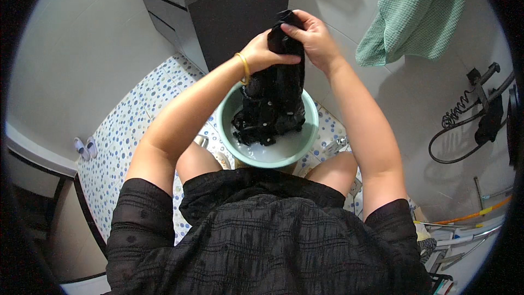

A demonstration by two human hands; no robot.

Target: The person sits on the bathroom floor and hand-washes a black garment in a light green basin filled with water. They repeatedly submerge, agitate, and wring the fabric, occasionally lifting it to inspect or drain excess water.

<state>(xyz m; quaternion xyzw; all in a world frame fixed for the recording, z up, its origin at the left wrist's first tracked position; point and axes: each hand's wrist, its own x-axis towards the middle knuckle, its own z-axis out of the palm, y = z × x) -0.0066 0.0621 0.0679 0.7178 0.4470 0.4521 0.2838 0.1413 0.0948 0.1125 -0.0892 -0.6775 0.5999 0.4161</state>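
Note:
A wet black garment [273, 98] hangs from my two hands into a pale green basin [310, 131]. Its lower part lies bunched in cloudy, sudsy water [267, 152], with small white spots of foam on the cloth. My left hand [266, 54] grips the cloth partway up, its thumb stretched across the front; a yellow band circles that wrist. Higher up, my right hand [314, 38] pinches the top end of the garment between thumb and fingers. What kind of garment it is does not show.
Behind the basin stands a dark grey cabinet [234, 22]. A green towel [409, 16] hangs at the upper right, near a coiled black hose [456, 114] on the wall. Slippers [85, 148] lie at the left on the dotted tile floor [128, 125]. Metal racks and poles [464, 235] crowd the lower right.

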